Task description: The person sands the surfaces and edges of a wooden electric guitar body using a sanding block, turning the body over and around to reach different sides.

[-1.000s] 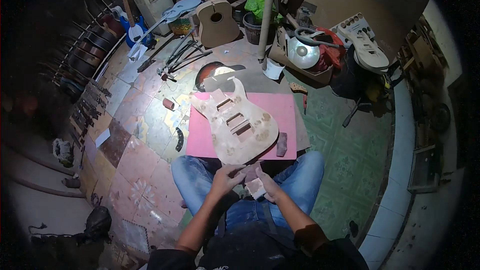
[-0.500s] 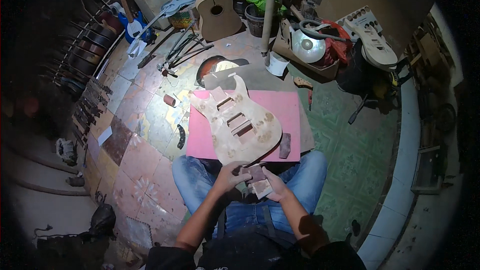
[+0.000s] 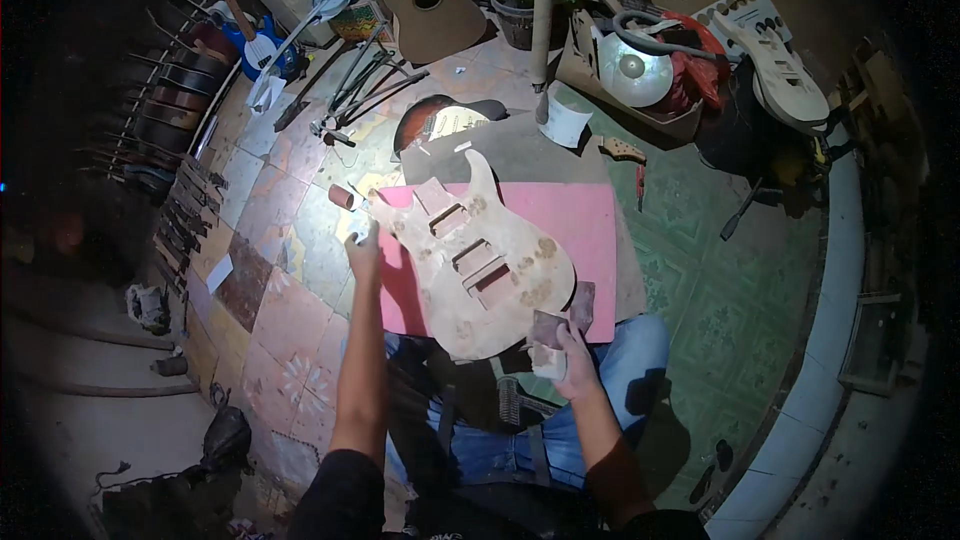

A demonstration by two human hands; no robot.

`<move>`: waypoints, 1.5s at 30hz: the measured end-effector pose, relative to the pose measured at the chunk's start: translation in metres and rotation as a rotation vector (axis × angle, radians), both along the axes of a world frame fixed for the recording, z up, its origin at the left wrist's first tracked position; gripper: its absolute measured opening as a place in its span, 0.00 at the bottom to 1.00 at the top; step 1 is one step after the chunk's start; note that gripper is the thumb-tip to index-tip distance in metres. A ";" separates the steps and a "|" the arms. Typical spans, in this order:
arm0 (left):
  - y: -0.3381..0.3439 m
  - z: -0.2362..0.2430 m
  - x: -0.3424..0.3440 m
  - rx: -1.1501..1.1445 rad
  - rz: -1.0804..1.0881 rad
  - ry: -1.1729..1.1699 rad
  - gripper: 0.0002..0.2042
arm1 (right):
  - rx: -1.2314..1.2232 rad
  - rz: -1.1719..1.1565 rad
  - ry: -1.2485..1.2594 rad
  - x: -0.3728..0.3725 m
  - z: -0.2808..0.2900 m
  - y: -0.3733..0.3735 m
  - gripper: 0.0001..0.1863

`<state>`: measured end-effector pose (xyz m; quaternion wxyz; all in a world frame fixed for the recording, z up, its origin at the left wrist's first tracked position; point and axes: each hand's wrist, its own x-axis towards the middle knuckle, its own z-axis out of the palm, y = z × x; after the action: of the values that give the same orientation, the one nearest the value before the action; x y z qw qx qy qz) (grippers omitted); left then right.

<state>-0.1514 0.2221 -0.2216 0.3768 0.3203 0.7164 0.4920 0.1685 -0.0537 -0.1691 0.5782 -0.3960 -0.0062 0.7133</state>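
Observation:
A bare wooden electric guitar body (image 3: 490, 290) with cut pickup cavities and brownish patches lies on a pink board (image 3: 590, 230) before me. My right hand (image 3: 574, 365) is closed on a folded piece of brown sandpaper (image 3: 548, 327), its pale backing showing below, just beside the body's lower right edge. Another dark sandpaper piece (image 3: 585, 302) rests on the board behind that hand. My left hand (image 3: 364, 248) reaches out past the board's left edge, close to a small reddish-brown roll (image 3: 341, 197) on the tiles. Glare washes out its fingertips, so any grip there is unclear.
A grey sheet (image 3: 450, 162) lies under the board, with a sunburst guitar body (image 3: 420, 120) behind it. A white container (image 3: 565, 122), a pole (image 3: 542, 30) and a cluttered carton (image 3: 640, 115) stand farther back. Several guitars (image 3: 175, 105) line the left side.
My hands have parted from in front of the guitar body. The left has stretched forward and left toward the roll; the right has moved slightly right, keeping the sandpaper.

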 end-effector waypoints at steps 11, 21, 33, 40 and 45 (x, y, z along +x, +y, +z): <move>0.087 -0.049 -0.024 -0.174 -0.096 -0.548 0.24 | -0.105 -0.309 0.031 0.006 -0.029 0.013 0.21; 0.009 0.134 0.013 0.349 -0.305 -0.909 0.19 | -0.012 -0.243 0.082 0.014 -0.012 0.018 0.25; -0.120 0.279 0.091 0.669 -0.296 -0.566 0.20 | 0.026 -0.259 -0.127 0.022 0.024 0.056 0.29; -0.193 0.281 0.140 0.790 -0.093 -0.388 0.18 | 0.150 -0.438 -0.326 0.008 0.127 0.004 0.22; -0.216 0.277 0.132 0.826 -0.014 -0.302 0.20 | 0.375 -0.379 -0.793 -0.030 0.136 -0.008 0.20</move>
<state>-0.0198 0.0059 0.0559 0.3210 0.3733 0.3943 0.7760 0.1386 -0.0614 -0.0331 0.7126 -0.5205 -0.2825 0.3760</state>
